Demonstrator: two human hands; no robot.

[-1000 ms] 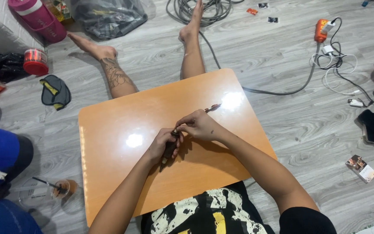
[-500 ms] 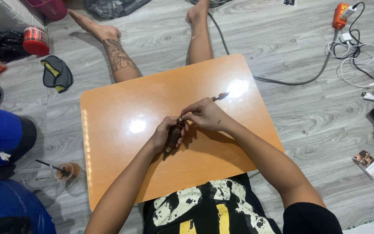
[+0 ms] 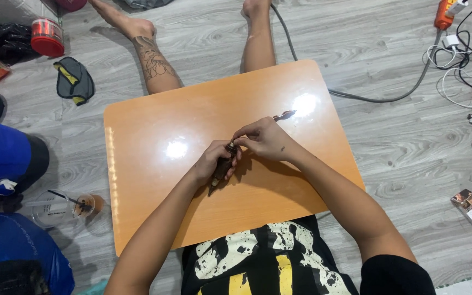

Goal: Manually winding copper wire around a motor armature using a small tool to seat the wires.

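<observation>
My left hand (image 3: 214,161) grips a dark pen-like barrel (image 3: 219,173) that slants down toward me over the orange low table (image 3: 154,180). My right hand (image 3: 262,140) pinches at the barrel's upper end, fingertips touching those of the left hand. A small dark slender part (image 3: 284,115) lies on the table just beyond my right hand, near a bright glare spot. What my right fingers pinch is too small to tell.
My bare legs stretch out past the table's far edge on the grey wood floor. Left: a blue bag (image 3: 1,158), a drink cup with a straw (image 3: 86,205), a dark cloth (image 3: 74,81), a red jar (image 3: 47,37). Right: cables and an orange plug strip (image 3: 444,15), a small box (image 3: 470,207).
The view has shifted a little, so the table sits slightly lower and more centred. My hands stay together on the barrel in the same pose.
</observation>
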